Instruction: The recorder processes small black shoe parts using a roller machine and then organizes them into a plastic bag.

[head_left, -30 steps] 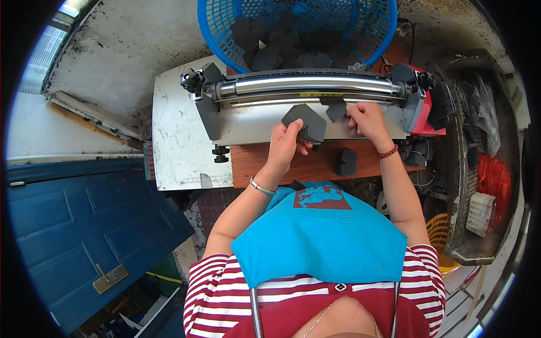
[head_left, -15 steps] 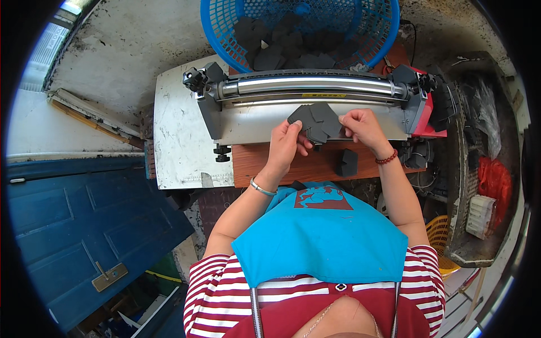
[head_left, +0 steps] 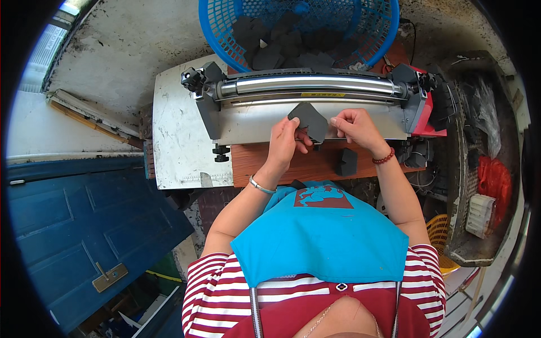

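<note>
My left hand (head_left: 284, 143) pinches a flat, dark grey, angular sheet piece (head_left: 311, 121) between thumb and fingers, above the front of a metal roller machine (head_left: 253, 123). Whether more pieces lie under it cannot be seen. Close to the piece's right corner, my right hand (head_left: 358, 129) has thumb and forefinger drawn together; anything between those fingertips is too small to make out. Another dark grey piece (head_left: 347, 162) lies on the reddish-brown wooden tabletop (head_left: 270, 163), below my right hand. The machine's shiny roller (head_left: 315, 84) runs crosswise beyond both hands.
Behind the machine stands a blue plastic basket (head_left: 217, 39) holding many dark grey pieces. A white board (head_left: 174, 129) extends at the left, near a blue door (head_left: 67, 225). At the right are a grimy trough (head_left: 462, 225) with a red bag (head_left: 495, 186) and a yellow basket (head_left: 439, 236).
Overlapping pieces were spread between my hands; now a single outline shows in my left hand. My right fingertips have shifted slightly left.
</note>
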`<state>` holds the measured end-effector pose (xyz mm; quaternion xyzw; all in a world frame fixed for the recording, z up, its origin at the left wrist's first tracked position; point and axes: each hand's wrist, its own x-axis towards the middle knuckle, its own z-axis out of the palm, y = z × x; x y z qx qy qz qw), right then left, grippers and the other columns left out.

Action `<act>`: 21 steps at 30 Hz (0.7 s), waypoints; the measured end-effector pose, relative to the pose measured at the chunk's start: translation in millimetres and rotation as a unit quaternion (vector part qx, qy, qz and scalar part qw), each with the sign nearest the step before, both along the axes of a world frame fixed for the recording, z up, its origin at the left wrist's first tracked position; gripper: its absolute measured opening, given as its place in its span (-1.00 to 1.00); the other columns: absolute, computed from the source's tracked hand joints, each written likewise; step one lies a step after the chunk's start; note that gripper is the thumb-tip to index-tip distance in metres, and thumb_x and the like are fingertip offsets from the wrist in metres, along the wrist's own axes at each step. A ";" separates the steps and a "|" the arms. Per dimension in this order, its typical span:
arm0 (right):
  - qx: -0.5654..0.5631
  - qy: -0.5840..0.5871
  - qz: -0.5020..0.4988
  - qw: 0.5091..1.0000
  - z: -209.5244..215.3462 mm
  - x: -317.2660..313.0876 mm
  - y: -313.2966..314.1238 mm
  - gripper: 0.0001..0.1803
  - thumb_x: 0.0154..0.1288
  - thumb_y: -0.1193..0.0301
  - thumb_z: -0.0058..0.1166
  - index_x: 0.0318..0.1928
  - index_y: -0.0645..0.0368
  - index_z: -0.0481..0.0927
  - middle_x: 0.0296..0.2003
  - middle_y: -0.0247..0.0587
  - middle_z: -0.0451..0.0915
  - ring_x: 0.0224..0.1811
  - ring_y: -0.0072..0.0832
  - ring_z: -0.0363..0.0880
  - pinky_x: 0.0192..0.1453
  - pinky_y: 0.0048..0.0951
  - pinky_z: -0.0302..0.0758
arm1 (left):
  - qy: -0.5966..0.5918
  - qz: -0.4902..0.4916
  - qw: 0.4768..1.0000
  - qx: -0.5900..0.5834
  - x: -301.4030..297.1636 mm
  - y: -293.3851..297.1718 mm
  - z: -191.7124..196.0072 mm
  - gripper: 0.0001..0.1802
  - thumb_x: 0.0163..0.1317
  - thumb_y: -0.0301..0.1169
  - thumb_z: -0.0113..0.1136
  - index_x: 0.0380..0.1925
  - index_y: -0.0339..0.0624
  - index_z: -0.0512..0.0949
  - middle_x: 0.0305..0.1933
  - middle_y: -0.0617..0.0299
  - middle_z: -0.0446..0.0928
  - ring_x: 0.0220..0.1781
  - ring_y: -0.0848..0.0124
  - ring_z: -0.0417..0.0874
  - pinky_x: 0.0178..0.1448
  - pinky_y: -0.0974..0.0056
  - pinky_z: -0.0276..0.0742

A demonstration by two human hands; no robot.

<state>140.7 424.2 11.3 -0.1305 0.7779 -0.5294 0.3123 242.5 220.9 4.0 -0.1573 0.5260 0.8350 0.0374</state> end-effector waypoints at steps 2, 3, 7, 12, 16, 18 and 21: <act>-0.013 -0.020 0.004 1.000 1.8 -1.2 -0.4 -0.69 0.34 0.22 0.16 -0.41 0.22 0.62 -0.61 -0.39 0.57 -0.72 -0.74 0.35 -0.66 -0.66 0.26 | 0.002 0.007 1.000 0.010 0.2 1.4 -2.1 -0.69 0.46 -0.27 -0.15 -0.21 -0.29 0.49 -0.30 0.15 0.56 -0.43 0.43 0.60 -0.52 0.42 0.51; -0.013 -0.033 0.020 0.999 4.2 0.6 -2.0 -0.69 0.35 0.22 0.15 -0.41 0.22 0.61 -0.61 -0.38 0.57 -0.73 -0.75 0.34 -0.66 -0.66 0.26 | 0.004 0.013 1.000 0.021 0.1 2.3 -3.2 -0.69 0.46 -0.26 -0.12 -0.23 -0.29 0.49 -0.31 0.17 0.54 -0.46 0.46 0.60 -0.55 0.44 0.49; -0.004 -0.025 0.026 0.999 8.1 9.2 -8.8 -0.68 0.37 0.21 0.13 -0.41 0.21 0.61 -0.62 -0.39 0.57 -0.74 -0.76 0.32 -0.67 -0.66 0.24 | 0.012 0.014 1.000 0.000 -1.0 4.5 -5.2 -0.69 0.46 -0.26 -0.10 -0.25 -0.29 0.50 -0.29 0.16 0.55 -0.46 0.48 0.60 -0.55 0.46 0.50; -0.024 -0.042 0.033 0.998 4.3 6.3 -2.6 -0.67 0.39 0.21 0.11 -0.43 0.19 0.60 -0.62 -0.40 0.56 -0.74 -0.77 0.32 -0.68 -0.67 0.22 | 0.014 0.033 0.999 0.008 -0.9 0.3 -6.9 -0.70 0.47 -0.27 -0.09 -0.24 -0.29 0.51 -0.32 0.18 0.55 -0.47 0.53 0.60 -0.55 0.50 0.50; -0.020 -0.033 0.016 0.999 -1.8 -0.2 9.0 -0.66 0.41 0.22 0.09 -0.45 0.17 0.59 -0.64 -0.42 0.54 -0.74 -0.79 0.33 -0.66 -0.73 0.21 | 0.012 0.039 0.999 0.001 -0.2 -1.5 -5.7 -0.70 0.48 -0.28 -0.09 -0.24 -0.29 0.53 -0.33 0.18 0.55 -0.48 0.54 0.60 -0.55 0.50 0.50; -0.013 -0.039 0.011 0.999 -0.8 -5.7 14.8 -0.66 0.39 0.23 0.10 -0.47 0.19 0.59 -0.64 -0.41 0.55 -0.74 -0.77 0.33 -0.67 -0.70 0.23 | 0.007 0.039 0.999 -0.008 0.4 -2.9 -7.0 -0.70 0.47 -0.28 -0.08 -0.26 -0.28 0.54 -0.33 0.18 0.56 -0.48 0.54 0.60 -0.56 0.50 0.50; 0.060 -0.008 -0.016 0.998 2.4 -12.7 19.1 -0.65 0.36 0.23 0.11 -0.49 0.22 0.59 -0.65 -0.38 0.56 -0.74 -0.73 0.36 -0.66 -0.66 0.26 | 0.007 0.047 0.999 -0.012 1.0 -3.0 -8.7 -0.70 0.47 -0.29 -0.07 -0.27 -0.28 0.54 -0.34 0.18 0.56 -0.49 0.54 0.60 -0.56 0.50 0.50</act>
